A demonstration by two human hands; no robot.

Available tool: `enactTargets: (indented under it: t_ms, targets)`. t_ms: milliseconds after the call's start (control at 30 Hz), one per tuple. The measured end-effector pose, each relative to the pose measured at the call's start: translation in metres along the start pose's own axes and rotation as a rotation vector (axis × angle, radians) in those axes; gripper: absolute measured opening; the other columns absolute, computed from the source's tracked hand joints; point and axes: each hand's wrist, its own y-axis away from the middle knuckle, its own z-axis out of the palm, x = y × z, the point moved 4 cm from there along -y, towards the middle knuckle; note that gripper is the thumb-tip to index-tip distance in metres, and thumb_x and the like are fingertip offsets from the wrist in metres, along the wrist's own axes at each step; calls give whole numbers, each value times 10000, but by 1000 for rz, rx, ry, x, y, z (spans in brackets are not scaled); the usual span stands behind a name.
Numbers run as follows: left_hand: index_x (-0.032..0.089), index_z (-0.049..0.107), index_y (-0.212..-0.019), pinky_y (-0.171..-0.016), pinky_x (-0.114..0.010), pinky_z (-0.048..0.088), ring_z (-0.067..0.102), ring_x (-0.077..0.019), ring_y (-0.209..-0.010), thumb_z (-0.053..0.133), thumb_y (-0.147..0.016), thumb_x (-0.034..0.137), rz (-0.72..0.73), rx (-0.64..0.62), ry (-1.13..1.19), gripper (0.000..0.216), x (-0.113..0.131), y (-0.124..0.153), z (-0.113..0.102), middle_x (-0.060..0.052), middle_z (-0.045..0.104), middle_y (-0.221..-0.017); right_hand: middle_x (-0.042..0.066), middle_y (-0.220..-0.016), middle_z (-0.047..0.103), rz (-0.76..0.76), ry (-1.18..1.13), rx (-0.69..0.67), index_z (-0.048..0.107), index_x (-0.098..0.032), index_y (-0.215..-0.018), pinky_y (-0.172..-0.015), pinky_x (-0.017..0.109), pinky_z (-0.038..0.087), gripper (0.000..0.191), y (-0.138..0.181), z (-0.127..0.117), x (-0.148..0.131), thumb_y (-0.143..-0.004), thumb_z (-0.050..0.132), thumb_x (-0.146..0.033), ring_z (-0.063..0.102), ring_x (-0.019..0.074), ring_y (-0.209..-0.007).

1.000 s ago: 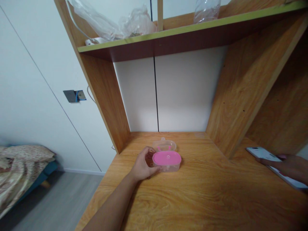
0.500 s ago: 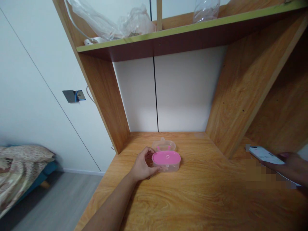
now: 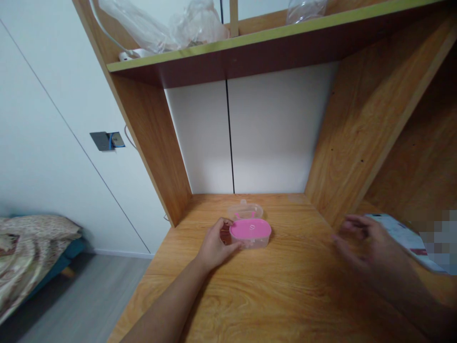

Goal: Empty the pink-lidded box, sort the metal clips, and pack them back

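My left hand (image 3: 217, 244) grips the left end of a small oval plastic box (image 3: 259, 243), thumb in front and fingers behind. The box has clear walls and a pink inner cover (image 3: 250, 228) with a small mark in its middle. A clear hinged lid (image 3: 246, 209) is folded back behind it, joined by pink hinge pieces. My right hand (image 3: 367, 247), smeared by motion, is in the air to the right of the box, with thumb and fingers curved apart and nothing seen between them. Beyond it lies a phone (image 3: 391, 228), partly hidden by the hand.
The wooden desk (image 3: 250, 295) carries side panels and a shelf (image 3: 232, 66). On the shelf are plastic bags (image 3: 200, 24) and a clear container (image 3: 306, 10). A panel (image 3: 360, 143) rises behind my right hand. An open wall socket (image 3: 107, 141) and a bed (image 3: 39, 247) are at left.
My right hand has left the phone at the far right and moved left toward the box. My left hand keeps its hold. The view has shifted slightly.
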Motion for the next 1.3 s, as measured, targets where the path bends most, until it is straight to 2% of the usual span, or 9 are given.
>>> enactTargets:
  t_ms: [167, 300, 400, 467, 600, 767, 900, 1167, 1300]
  targets:
    - [213, 535, -1133, -916, -367, 527, 658, -226, -1047, 835, -751, 280, 1, -36, 34, 491, 6, 4, 15, -105, 663, -1171, 148, -1401, 538, -111, -347, -442, 201, -244, -1548, -970, 469, 542, 890, 25, 80, -75, -825, 701, -383, 580, 296, -1236]
    - [217, 498, -1192, -952, -385, 514, 648, -235, -1099, 815, -783, 317, 21, -102, 100, 527, 12, 6, 16, -126, 658, -1221, 134, -1497, 476, -128, -497, -495, 278, -268, -1539, -1060, 500, 493, 881, 25, 104, -85, -798, 751, -326, 547, 303, -1299]
    - [210, 449, -1270, -903, -363, 519, 666, -226, -1053, 671, -904, 421, 32, -114, 185, 478, 8, 0, -2, -141, 682, -1190, 109, -1380, 587, -93, -537, -465, 442, -262, -1446, -1040, 491, 511, 669, 24, 108, -86, -833, 708, -285, 618, 281, -1197]
    - [192, 487, -1241, -795, -330, 512, 678, -198, -863, 470, -1001, 479, 22, -24, 100, 375, 0, -5, -25, -97, 724, -997, 93, -1295, 640, -72, -558, -456, 503, -254, -1385, -1005, 466, 536, 571, 24, 109, -86, -845, 689, -270, 656, 258, -1113]
    - [167, 613, -723, -604, -263, 381, 529, -154, -599, 389, -1010, 515, -1, 18, -324, 504, -17, -10, -57, -6, 566, -607, 77, -1264, 652, -42, -560, -416, 518, -256, -1346, -982, 441, 548, 538, 23, 110, -83, -835, 687, -249, 665, 242, -1079]
    - [170, 575, -619, -559, -251, 293, 488, -133, -538, 423, -994, 455, 25, -151, -505, 495, -22, -10, -47, 8, 535, -550, 80, -1297, 625, 1, -590, -411, 475, -254, -1364, -984, 436, 550, 532, 21, 111, -77, -859, 633, -205, 656, 230, -1096]
    - [182, 635, -738, -569, -245, 300, 517, -134, -562, 547, -908, 336, 40, -256, -562, 246, -19, -9, -39, 12, 595, -608, 93, -1340, 589, -4, -598, -414, 441, -256, -1390, -1002, 448, 545, 567, 22, 112, -74, -859, 630, -191, 642, 235, -1126]
    - [173, 650, -901, -591, -244, 370, 541, -143, -636, 609, -877, 344, 3, -194, -370, 178, -11, -1, -40, -12, 649, -737, 95, -1351, 552, -33, -524, -343, 447, -265, -1391, -1027, 459, 529, 628, 25, 112, -69, -804, 657, -184, 597, 257, -1208]
    - [191, 649, -786, -719, -290, 439, 587, -187, -782, 661, -826, 291, 62, -214, -412, 108, -3, 3, -36, -46, 666, -832, 87, -1340, 546, -50, -475, -322, 478, -280, -1367, -1067, 484, 496, 597, 23, 106, -73, -804, 657, -197, 567, 273, -1241]
